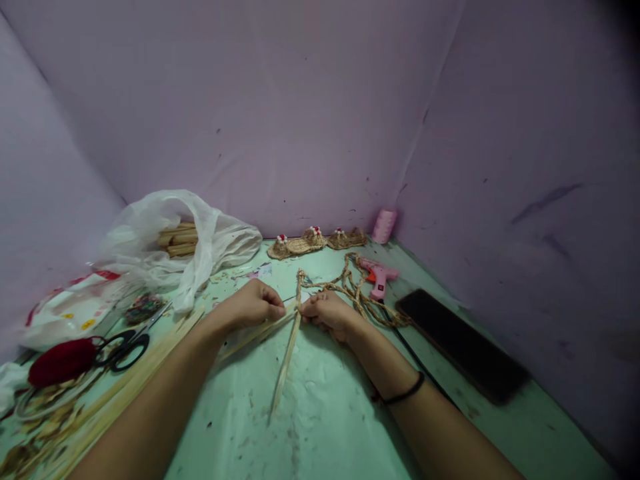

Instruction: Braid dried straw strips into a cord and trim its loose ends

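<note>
A narrow braid of dried plant fibre (299, 288) runs toward the far side, and its loose strips spread out at the near end. My left hand (255, 305) is closed, fingertips pinching one pale strip (257, 333) left of the braid. On the other side, my right hand (327, 311) pinches the braid where the strips meet. Another strip (286, 373) hangs free toward me between my wrists. Beyond my right hand lies a loose coil of finished braided cord (356, 293). My fingers partly hide the crossing point of the strips.
Left: a white plastic bag (227, 237) with fibre bundles, black-handled scissors (131, 343), red yarn (63, 362), long loose strips (125, 393). Right: a pink glue gun (381, 277) with its cord, a dark phone-like slab (463, 343). Woven slippers (300, 247) and a pink cylinder (384, 227) stand by the wall.
</note>
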`<state>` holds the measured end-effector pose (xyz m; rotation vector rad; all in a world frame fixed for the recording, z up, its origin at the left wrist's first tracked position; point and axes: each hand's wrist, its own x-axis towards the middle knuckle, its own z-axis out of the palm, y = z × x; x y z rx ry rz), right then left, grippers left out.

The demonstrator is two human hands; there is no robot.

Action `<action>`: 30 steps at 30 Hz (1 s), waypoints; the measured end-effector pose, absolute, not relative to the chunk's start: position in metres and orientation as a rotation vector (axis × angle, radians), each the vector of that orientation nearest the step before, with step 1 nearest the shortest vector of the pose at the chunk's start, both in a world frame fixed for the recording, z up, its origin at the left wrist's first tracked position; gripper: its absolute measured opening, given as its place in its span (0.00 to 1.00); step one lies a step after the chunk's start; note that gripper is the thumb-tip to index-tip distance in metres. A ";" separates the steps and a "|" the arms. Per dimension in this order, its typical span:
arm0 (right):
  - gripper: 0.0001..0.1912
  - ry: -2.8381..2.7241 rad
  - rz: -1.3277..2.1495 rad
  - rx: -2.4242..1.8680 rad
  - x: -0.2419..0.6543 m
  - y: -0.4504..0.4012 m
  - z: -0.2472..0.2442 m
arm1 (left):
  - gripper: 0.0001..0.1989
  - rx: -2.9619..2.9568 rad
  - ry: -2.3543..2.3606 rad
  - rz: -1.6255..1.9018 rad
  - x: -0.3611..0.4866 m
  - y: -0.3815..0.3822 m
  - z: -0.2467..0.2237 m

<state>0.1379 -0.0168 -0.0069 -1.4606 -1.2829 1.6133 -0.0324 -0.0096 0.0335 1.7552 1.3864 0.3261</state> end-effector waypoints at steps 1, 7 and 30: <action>0.06 -1.283 1.615 -1.460 0.138 -0.017 -0.007 | 0.10 1.774 1.410 0.317 -0.030 -0.009 0.029; 0.06 -1.286 1.609 -1.457 0.138 -0.016 -0.010 | 0.11 1.800 1.422 0.370 -0.025 -0.003 0.004; 0.05 -1.254 1.546 -1.497 0.132 -0.017 -0.008 | 0.04 1.250 1.608 0.472 0.012 -0.021 0.015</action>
